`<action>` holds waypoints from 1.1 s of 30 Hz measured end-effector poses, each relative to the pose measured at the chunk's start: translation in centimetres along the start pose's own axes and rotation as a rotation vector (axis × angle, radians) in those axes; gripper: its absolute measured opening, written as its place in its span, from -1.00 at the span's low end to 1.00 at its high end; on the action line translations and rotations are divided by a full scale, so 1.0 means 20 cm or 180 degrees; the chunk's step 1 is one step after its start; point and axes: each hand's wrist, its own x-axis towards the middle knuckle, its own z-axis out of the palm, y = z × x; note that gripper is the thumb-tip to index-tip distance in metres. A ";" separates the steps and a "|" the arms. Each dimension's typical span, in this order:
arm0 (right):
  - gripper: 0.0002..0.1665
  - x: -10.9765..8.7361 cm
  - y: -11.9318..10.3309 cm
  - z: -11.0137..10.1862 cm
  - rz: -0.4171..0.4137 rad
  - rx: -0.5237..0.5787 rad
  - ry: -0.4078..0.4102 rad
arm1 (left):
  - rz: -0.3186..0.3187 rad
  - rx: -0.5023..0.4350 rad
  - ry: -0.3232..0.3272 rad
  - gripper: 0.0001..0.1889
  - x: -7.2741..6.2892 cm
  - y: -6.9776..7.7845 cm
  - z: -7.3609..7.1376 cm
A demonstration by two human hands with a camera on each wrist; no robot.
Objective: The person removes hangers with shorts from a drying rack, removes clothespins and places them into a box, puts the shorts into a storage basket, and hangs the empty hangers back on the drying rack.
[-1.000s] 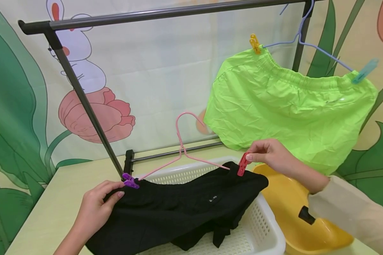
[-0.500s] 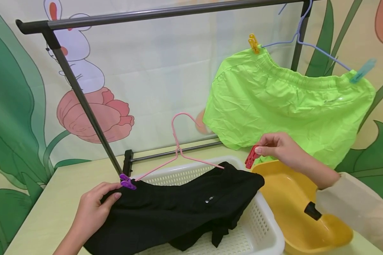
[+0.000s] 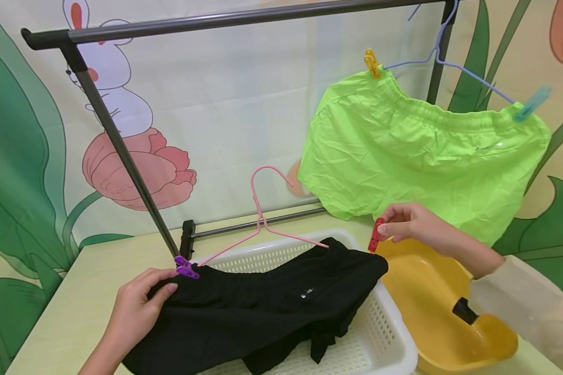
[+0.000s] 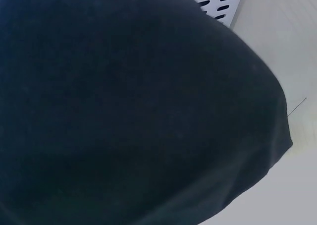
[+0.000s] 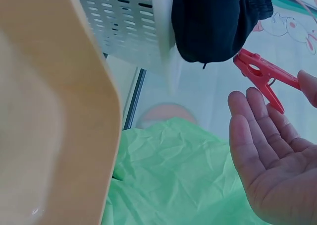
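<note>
Black shorts (image 3: 258, 302) with a small white logo lie spread over a white basket (image 3: 405, 344); dark cloth fills most of the left wrist view. My left hand (image 3: 138, 302) pinches their left waist corner, fingertips close beside a purple clothespin (image 3: 186, 267). That clothespin sits where the pink hanger's (image 3: 260, 208) left end meets the waistband. The hanger's right end reaches the waistband's right part, with no clothespin on it. My right hand (image 3: 415, 226) pinches a red clothespin (image 3: 376, 237) between thumb and fingers, just above the shorts' right corner. Its handles look spread apart in the right wrist view.
Bright green shorts (image 3: 427, 151) hang at right from a blue hanger (image 3: 474, 77), held by a yellow clothespin (image 3: 371, 63) and a teal clothespin (image 3: 532, 104). A dark metal rack (image 3: 216, 22) spans the back. A yellow basin (image 3: 431, 291) stands right of the basket.
The red clothespin has come away from the black shorts' waistband to the right, then dropped slightly and turned more upright. My left hand has stayed at the waist corner.
</note>
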 end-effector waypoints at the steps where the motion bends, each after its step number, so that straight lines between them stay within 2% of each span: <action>1: -0.71 0.00 0.01 0.00 0.0016 0.0022 0.0019 | -0.0010 -0.0003 -0.0003 -0.81 0.00 0.00 0.00; 10: -0.63 0.01 0.05 -0.02 0.0153 0.0022 0.0115 | -0.0193 -0.0050 -0.0111 -0.83 0.00 -0.01 -0.01; 17: -0.51 0.02 0.11 -0.04 0.0398 -0.0150 0.0176 | -0.0198 -0.0090 -0.0089 -0.83 -0.01 -0.02 -0.01; 25: -0.52 0.04 0.18 -0.04 0.0597 -0.0250 0.0198 | -0.0228 -0.0088 -0.0105 -0.83 -0.01 -0.03 0.00; 33: -0.51 0.06 0.25 -0.04 0.0839 -0.0266 0.0106 | -0.0273 -0.0081 -0.0143 -0.82 -0.01 -0.03 0.00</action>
